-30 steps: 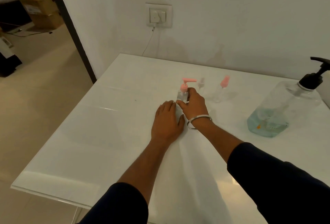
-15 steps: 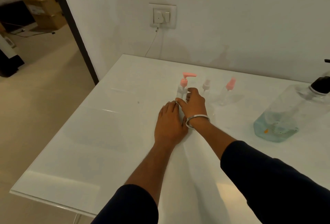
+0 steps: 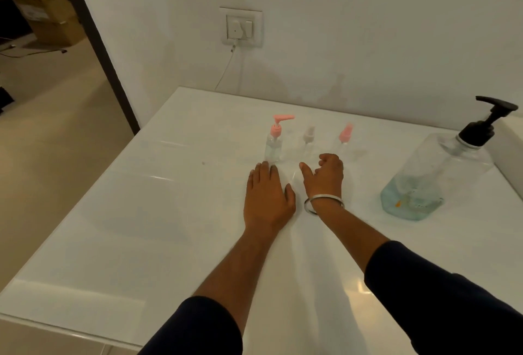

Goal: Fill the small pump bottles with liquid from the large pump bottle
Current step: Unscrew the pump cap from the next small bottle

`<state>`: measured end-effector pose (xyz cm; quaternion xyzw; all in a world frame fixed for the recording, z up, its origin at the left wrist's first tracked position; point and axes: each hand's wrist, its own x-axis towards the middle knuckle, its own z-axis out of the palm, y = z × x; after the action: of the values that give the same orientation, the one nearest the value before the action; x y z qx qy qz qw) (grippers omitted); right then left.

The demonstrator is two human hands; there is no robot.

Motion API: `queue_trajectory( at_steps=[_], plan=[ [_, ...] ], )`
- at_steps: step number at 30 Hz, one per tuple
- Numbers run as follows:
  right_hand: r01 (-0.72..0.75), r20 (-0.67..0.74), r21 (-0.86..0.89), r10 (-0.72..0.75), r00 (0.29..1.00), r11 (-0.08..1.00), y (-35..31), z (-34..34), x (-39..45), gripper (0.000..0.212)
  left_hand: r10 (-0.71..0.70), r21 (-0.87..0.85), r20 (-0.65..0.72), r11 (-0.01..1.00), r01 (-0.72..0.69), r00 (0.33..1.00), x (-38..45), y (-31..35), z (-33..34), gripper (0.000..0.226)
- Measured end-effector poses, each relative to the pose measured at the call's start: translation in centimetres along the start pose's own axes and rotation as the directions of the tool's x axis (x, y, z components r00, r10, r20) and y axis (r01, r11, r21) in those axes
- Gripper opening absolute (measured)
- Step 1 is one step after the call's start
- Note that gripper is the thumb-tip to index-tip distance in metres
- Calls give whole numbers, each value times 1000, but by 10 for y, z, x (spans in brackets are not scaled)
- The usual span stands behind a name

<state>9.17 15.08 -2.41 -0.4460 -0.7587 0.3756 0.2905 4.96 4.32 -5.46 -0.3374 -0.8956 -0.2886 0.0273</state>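
Three sm pump bottles [image 3: 273, 143], lg bottle [image 3: 433, 176], no legible labels

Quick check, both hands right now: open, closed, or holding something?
Left hand: open, flat on the table, fingertips at the base of the small pump bottle.
Right hand: open, fingers loosely curled, holding nothing.
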Motion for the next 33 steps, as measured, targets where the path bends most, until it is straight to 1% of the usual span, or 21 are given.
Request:
queue_trajectory(
  at_steps=[6,8,12,17,25,33],
  plan=[
    [5,39,-37,-4,999,999,-4,11,11,55,-23,2,-10,1000,23,1000,-2,8,5,58],
    [16,35,-50,-14,999,999,-7,14,14,53,-19,5,-8,1000,19,1000,-3,9,5,58],
    [44,43,-36,-43,998,998,-11,16,18,39,-28,0,-13,1000,28,1000,-2,7,6,59],
    [53,46,-21,-52,998,998,-6,9,11,37,-20,10,-15,1000,20,1000,-5,7,5,57],
    [56,63,-28,-54,997,998,10,-16,-28,37,-12,2,41,1000,12,999,-30,15,-2,55],
    [35,91,-3,-35,995,999,27,-53,-82,32,14,-76,59,997,-9,998,-84,26,-12,49]
  ],
)
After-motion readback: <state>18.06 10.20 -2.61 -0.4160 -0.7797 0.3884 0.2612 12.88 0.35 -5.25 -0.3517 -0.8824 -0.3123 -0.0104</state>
